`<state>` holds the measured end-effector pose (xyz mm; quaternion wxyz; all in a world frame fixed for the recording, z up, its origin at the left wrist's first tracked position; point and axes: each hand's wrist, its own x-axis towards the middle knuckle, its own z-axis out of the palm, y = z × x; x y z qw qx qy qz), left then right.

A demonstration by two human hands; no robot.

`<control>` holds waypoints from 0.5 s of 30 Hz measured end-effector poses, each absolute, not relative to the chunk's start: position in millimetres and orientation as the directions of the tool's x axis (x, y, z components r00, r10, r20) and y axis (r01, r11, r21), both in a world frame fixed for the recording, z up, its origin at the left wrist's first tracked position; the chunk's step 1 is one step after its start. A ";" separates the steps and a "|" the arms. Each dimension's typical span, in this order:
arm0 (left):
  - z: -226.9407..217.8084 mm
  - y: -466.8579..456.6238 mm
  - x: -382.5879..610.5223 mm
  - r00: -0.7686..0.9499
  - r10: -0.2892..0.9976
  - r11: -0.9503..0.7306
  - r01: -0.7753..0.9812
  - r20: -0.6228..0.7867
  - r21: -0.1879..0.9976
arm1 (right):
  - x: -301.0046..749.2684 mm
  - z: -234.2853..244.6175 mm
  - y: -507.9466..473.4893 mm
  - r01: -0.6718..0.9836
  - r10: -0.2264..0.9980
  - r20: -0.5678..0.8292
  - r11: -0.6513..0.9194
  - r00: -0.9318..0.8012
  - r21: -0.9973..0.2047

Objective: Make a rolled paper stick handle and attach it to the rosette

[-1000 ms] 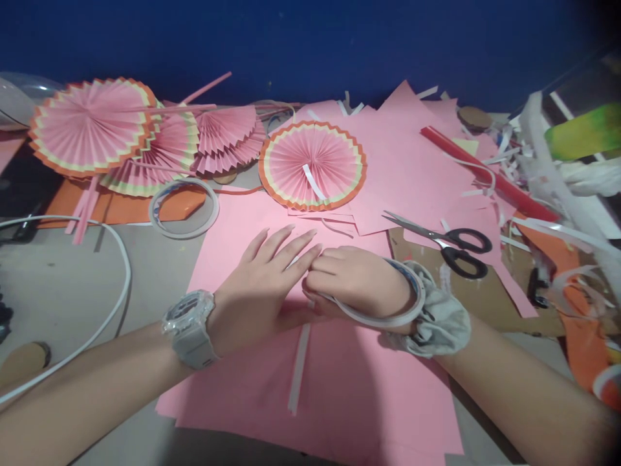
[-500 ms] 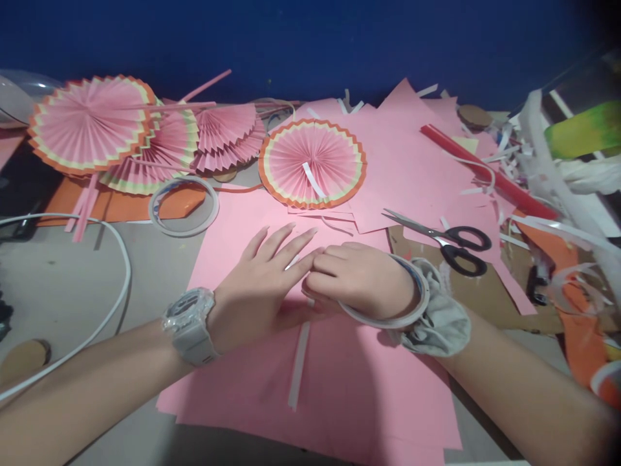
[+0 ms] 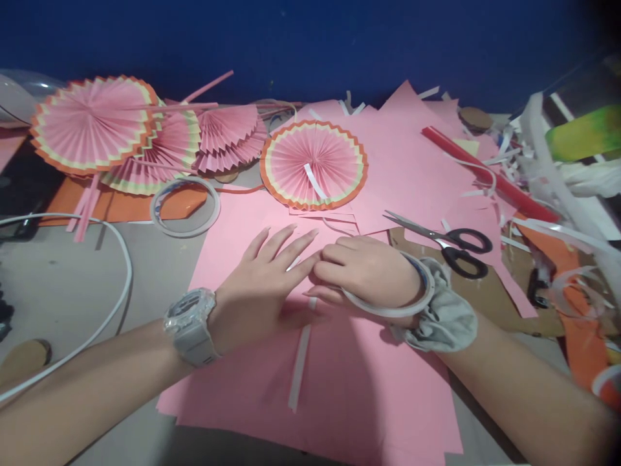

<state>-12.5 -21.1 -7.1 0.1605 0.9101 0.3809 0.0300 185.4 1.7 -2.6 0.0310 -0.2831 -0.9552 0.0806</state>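
My left hand (image 3: 266,285) lies spread over the pink paper sheets (image 3: 339,401), its fingers stretched out and holding nothing. Close against its index finger, my right hand (image 3: 361,272) is closed with curled fingers; whatever they pinch is hidden. A narrow white strip of tape (image 3: 299,369) runs along the paper and passes under both hands. Around my right wrist sit a tape roll (image 3: 417,301) and a grey-green scrunchie (image 3: 444,317). Beyond the hands rests a round pleated paper fan (image 3: 291,155), pink with yellow and orange edging, a short white strip (image 3: 315,181) lying on it.
Black-handled scissors (image 3: 451,246) lie at right. Another tape roll (image 3: 213,220) is left of the fan. More pleated fans (image 3: 92,129) pile up at far left, above a white cable (image 3: 129,272). A red stick-like piece (image 3: 485,171) and paper scraps cover the right side.
My right hand has shifted slightly right and up, its fingers drawing a little away from my left hand. The left hand stays spread in place.
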 end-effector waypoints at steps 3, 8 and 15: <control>-6.5 -20.6 -12.7 0.707 0.703 -0.653 0.685 -0.077 0.325 | 189.3 -0.1 4.9 0.486 0.519 -0.008 0.795 -0.855 -0.362; -6.1 -19.9 -13.6 0.706 0.703 -0.647 0.686 -0.087 0.333 | 191.5 8.3 6.5 0.493 0.529 -0.101 0.680 -0.842 -0.543; -8.5 -20.2 -12.8 0.700 0.710 -0.642 0.690 -0.082 0.333 | 188.0 5.1 1.1 0.551 0.602 -0.074 0.665 -0.795 -0.503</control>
